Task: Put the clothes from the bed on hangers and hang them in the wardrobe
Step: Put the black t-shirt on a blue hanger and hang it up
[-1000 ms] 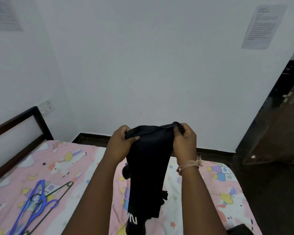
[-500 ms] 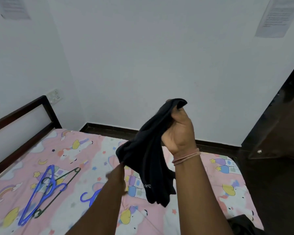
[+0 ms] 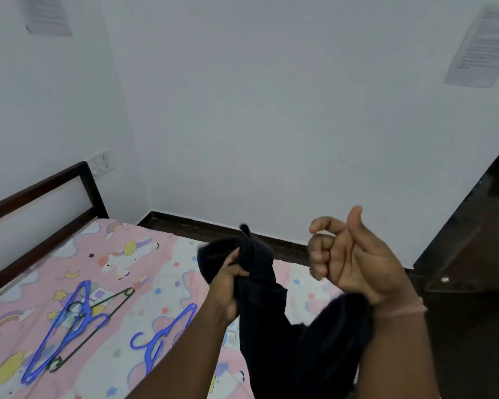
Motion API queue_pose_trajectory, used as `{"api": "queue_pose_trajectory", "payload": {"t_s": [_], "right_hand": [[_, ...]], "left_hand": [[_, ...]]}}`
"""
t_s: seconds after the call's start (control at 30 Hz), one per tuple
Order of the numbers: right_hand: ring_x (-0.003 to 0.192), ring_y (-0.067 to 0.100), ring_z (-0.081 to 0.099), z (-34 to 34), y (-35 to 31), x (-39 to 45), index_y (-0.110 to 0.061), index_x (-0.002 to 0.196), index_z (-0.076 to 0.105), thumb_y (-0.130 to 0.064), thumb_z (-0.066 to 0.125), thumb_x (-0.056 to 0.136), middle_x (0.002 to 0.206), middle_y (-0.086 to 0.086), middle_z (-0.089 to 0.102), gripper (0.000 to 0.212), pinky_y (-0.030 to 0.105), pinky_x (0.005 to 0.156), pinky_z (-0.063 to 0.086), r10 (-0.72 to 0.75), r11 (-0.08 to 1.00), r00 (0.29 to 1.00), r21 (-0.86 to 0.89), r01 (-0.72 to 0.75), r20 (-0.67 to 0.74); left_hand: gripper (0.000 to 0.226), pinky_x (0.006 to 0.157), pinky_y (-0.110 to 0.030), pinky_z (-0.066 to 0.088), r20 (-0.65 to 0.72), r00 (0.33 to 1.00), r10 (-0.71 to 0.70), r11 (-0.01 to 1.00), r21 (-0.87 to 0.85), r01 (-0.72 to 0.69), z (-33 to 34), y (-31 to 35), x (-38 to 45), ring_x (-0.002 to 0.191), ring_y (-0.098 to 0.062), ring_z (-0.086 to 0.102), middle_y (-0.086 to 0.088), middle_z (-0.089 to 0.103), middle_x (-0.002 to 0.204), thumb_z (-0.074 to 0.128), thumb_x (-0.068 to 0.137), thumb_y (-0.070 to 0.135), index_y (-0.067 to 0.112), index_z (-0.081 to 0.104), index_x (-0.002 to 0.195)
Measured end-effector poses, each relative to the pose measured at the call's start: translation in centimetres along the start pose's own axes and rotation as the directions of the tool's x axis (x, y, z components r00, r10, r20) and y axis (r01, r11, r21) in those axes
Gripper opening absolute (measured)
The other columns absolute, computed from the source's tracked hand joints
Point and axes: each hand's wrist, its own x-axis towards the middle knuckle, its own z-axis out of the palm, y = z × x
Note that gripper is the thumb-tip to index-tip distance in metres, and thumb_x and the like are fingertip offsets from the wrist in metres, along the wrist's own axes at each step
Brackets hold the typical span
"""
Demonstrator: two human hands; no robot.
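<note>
Black garment (image 3: 271, 326) gripped by left hand (image 3: 228, 283), seemingly.

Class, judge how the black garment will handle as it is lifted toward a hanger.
Likely floppy: the black garment bunches and droops below the left hand. Probably light, since that one grip carries it. It may slip off a blue hanger.
</note>
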Motion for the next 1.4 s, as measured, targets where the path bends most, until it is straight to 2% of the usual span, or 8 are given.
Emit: {"api": "queue_pose_trajectory", "payload": {"t_s": [0.3, 0.5, 0.8, 0.97, 1.07, 1.17, 1.3, 1.4], "right_hand": [[0.086, 0.017, 0.071, 1.5, 5.8, 4.7, -0.018, 0.103, 0.065, -0.046, 0.077, 0.084, 0.090, 0.001, 0.074, 0.036, 0.029, 0.076, 0.056, -0.072, 0.757, 0.857, -0.588, -0.286, -0.510], [0.130, 0.017, 0.053, -0.8, 8.0, 4.8, -0.019, 0.132, 0.062, -0.048, 0.055, 0.098, 0.139, 0.000, 0.060, 0.044, 0.036, 0.116, 0.035, -0.051, 0.692, 0.808, -0.604, -0.395, -0.587], [0.113, 0.027, 0.068, -0.4, 8.3, 4.7, 0.004, 0.120, 0.065, -0.035, 0.058, 0.091, 0.122, 0.020, 0.069, 0.049, 0.035, 0.091, 0.057, 0.039, 0.992, 0.919, 0.123, 0.011, -0.392], [0.100, 0.024, 0.072, -3.8, 7.6, 3.5, -0.011, 0.086, 0.080, -0.024, 0.064, 0.094, 0.098, 0.009, 0.076, 0.022, 0.037, 0.093, 0.054, 0.007, 0.999, 0.822, -0.034, -0.032, -0.570], [0.096, 0.024, 0.071, -6.1, 7.2, 2.7, -0.016, 0.113, 0.070, -0.050, 0.066, 0.084, 0.105, 0.003, 0.074, 0.045, 0.035, 0.087, 0.056, 0.162, 0.414, 0.730, -0.626, -0.661, -0.664], [0.081, 0.019, 0.070, -4.1, 6.0, 2.4, -0.020, 0.109, 0.061, -0.053, 0.070, 0.086, 0.096, -0.002, 0.072, 0.041, 0.025, 0.063, 0.054, 0.421, 0.005, 0.617, -0.679, -0.734, -0.664], [0.121, 0.013, 0.057, -2.4, 6.3, 5.0, -0.032, 0.137, 0.046, -0.045, 0.089, 0.066, 0.132, -0.009, 0.055, 0.085, 0.027, 0.094, 0.047, 0.131, 0.345, 0.912, -0.845, -0.409, -0.389], [0.095, 0.017, 0.070, -2.5, 7.9, 6.1, -0.022, 0.113, 0.065, -0.023, 0.083, 0.078, 0.104, -0.001, 0.073, 0.040, 0.038, 0.086, 0.058, 0.012, 0.598, 0.958, -0.766, -0.236, -0.285]], "left_hand": [[0.039, 0.083, -0.032, 0.050, 0.512, 0.855, 0.080, 0.673, 0.605, -0.425, 4.7, 1.0, -1.0, 0.101, -0.028, 0.066, -0.015, 0.065, 0.115, 0.053, 0.062, -0.006, 0.013, 0.075, 0.088], [0.013, 0.064, -0.032, 0.043, 0.036, 0.974, 0.223, 0.901, 0.373, -0.221, 3.1, 2.3, 0.3, 0.073, -0.025, 0.059, -0.019, 0.063, 0.095, 0.062, 0.088, 0.005, 0.017, 0.064, 0.092], [0.045, 0.099, -0.046, 0.054, 0.107, 0.963, -0.246, 0.842, 0.517, 0.157, 1.3, 4.6, -0.9, 0.114, -0.034, 0.069, -0.021, 0.071, 0.124, 0.074, 0.092, 0.027, 0.002, 0.066, 0.129], [0.044, 0.092, -0.045, 0.057, -0.092, 0.980, -0.179, 0.762, 0.616, 0.197, -0.4, 6.3, -0.9, 0.103, -0.038, 0.073, -0.022, 0.075, 0.109, 0.082, 0.083, 0.019, -0.004, 0.070, 0.119], [0.035, 0.084, -0.042, 0.058, -0.001, 0.998, 0.070, 0.581, 0.813, -0.040, 0.2, 7.9, -0.6, 0.098, -0.033, 0.075, -0.011, 0.078, 0.099, 0.085, 0.080, 0.026, 0.009, 0.073, 0.108], [0.020, 0.073, -0.032, 0.058, 0.193, 0.973, 0.123, 0.444, 0.867, -0.228, 2.3, 7.8, -1.1, 0.084, -0.019, 0.076, -0.001, 0.077, 0.090, 0.082, 0.082, 0.024, 0.019, 0.071, 0.098], [0.020, 0.069, -0.028, 0.050, 0.322, 0.943, 0.084, 0.377, 0.866, -0.330, 4.3, 6.6, -1.8, 0.075, -0.011, 0.065, 0.002, 0.068, 0.080, 0.080, 0.079, 0.020, 0.019, 0.064, 0.091], [0.029, 0.080, -0.039, 0.050, 0.330, 0.944, 0.028, 0.484, 0.821, -0.302, 4.4, 7.0, -2.2, 0.084, -0.018, 0.066, -0.005, 0.070, 0.089, 0.075, 0.076, 0.024, 0.014, 0.066, 0.101]]}}
